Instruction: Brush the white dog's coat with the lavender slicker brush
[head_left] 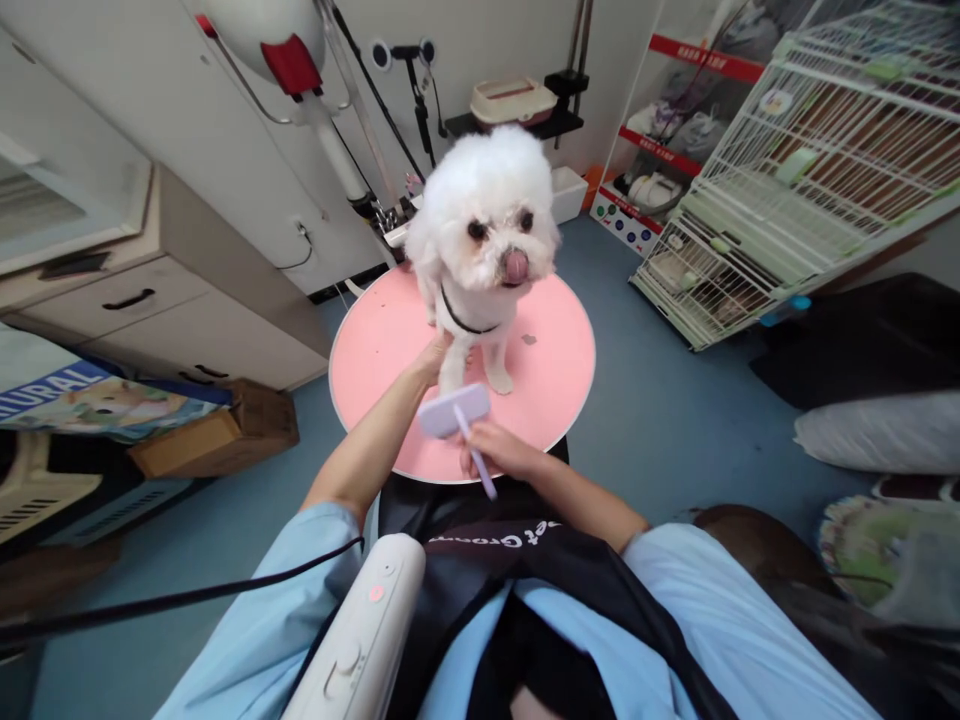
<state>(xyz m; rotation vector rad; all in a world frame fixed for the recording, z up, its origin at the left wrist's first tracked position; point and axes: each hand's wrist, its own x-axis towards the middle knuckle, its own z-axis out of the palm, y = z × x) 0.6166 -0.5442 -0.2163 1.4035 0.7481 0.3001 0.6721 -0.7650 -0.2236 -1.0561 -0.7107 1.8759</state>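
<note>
A fluffy white dog (491,190) with a dark collar sits on a round pink grooming table (559,370), its tongue up over its nose. My left hand (437,357) is closed around one of its front legs, with the fingers partly hidden behind the leg. A lilac slicker brush (456,410) is in my right hand (495,450), which grips it by the handle just in front of the dog's paws. The brush head's flat back faces me; its bristles are hidden. Against my black apron (540,540) rests a white hair dryer (367,620).
To the right stands a wire cage (810,180) beside a red-edged shelf rack (660,150). At left are a drawer cabinet (172,290) and a cardboard box (225,435). A black cord (187,597) crosses my left sleeve. Behind the dog rises a white dryer stand (337,150).
</note>
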